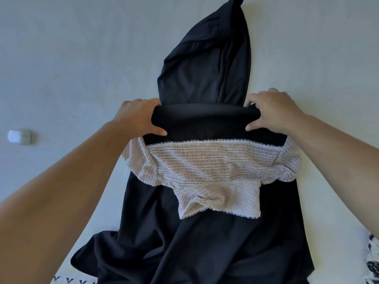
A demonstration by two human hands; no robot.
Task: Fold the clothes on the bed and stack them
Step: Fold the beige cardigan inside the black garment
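Observation:
A long black garment point(205, 64) lies stretched away from me down the middle of the white bed point(82, 58). Across its near part runs a folded black edge point(205, 117). My left hand point(137, 117) grips the left end of that fold, fingers over the top and thumb beneath. My right hand point(272, 111) grips the right end in the same way. Just below the fold, a white lace top point(211, 171) lies spread on the black cloth. More black fabric point(205, 253) spreads loosely towards me, creased.
A small white earbud case point(20, 136) sits on the sheet at far left. A black-and-white patterned cloth point(372, 261) shows at the lower right edge, and a patterned strip point(69, 280) at the bottom left.

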